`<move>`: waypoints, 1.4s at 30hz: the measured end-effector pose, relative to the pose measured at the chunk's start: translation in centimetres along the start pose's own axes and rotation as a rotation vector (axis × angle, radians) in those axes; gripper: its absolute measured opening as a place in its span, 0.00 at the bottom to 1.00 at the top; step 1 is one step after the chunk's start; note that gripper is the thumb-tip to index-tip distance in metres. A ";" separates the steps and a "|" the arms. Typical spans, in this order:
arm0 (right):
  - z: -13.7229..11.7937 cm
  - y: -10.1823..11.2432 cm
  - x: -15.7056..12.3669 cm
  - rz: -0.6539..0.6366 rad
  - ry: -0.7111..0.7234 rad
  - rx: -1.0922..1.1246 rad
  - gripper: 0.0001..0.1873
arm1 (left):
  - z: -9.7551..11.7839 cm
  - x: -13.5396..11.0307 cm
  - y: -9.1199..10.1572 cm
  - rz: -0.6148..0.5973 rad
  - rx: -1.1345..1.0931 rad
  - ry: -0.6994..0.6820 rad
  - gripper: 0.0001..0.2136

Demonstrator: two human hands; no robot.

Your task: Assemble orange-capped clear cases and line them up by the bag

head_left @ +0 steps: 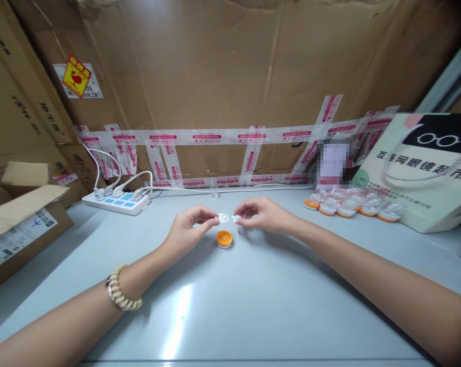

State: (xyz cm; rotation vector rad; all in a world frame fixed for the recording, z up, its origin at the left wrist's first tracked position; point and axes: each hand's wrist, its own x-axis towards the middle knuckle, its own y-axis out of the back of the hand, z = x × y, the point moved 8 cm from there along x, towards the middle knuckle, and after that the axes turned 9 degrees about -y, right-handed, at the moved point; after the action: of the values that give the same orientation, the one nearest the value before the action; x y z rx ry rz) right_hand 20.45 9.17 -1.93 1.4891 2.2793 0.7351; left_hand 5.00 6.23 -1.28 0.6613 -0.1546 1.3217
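Both hands meet above the middle of the grey table (230, 306). My left hand (188, 229) pinches a small round clear plastic piece (223, 217) between thumb and fingertips. My right hand (261, 214) pinches another tiny clear piece (236, 218) right beside it; the two pieces nearly touch. An orange round cap (224, 238) lies on the table just below the hands, untouched. A coiled bracelet (121, 295) is on my left wrist.
A row of several clear items with orange bases (349, 204) stands at the right, in front of a printed bag (425, 168). A white power strip (118, 201) with plugs lies at the back left. An open cardboard box (20, 229) sits left. A tiny clear vial (214, 192) stands by the cardboard wall.
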 end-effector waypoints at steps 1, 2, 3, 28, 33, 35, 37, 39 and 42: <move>-0.5 0.4 -0.2 0.030 -0.001 0.086 0.13 | 0.0 0.0 0.0 0.001 -0.013 0.001 0.07; -1.0 0.7 -0.4 0.055 0.011 0.153 0.14 | 0.1 -0.1 -0.1 0.003 -0.031 -0.001 0.07; -1.6 0.8 -0.6 0.069 0.035 0.193 0.13 | 0.2 -0.1 -0.1 0.006 -0.054 -0.006 0.07; -3.0 -1.4 -1.7 -0.095 0.040 0.427 0.12 | 3.5 -0.8 -0.1 0.017 0.063 -0.326 0.02; -2.8 -1.5 -1.8 -0.075 -0.010 0.469 0.11 | 3.7 -0.9 0.1 0.026 0.091 -0.354 0.02; -2.8 -1.5 -1.8 -0.073 -0.018 0.489 0.11 | 3.9 -0.9 0.0 0.022 0.106 -0.375 0.01; -2.9 -1.5 -1.9 -0.082 -0.020 0.488 0.11 | 4.1 -0.9 -0.1 0.010 0.128 -0.402 0.01; -3.0 -1.6 -1.9 -0.097 -0.012 0.478 0.12 | 4.3 -1.0 -0.2 -0.009 0.161 -0.439 0.02; -3.1 -1.7 -2.0 -0.135 -0.004 0.452 0.13 | 4.4 -1.2 -0.6 -0.062 0.230 -0.508 0.03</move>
State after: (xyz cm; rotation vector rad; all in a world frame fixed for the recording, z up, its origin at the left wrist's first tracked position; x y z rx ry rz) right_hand 18.36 6.02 -0.45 1.4851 2.6310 0.1811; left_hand 6.42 2.85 1.52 1.1827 -0.3934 1.0987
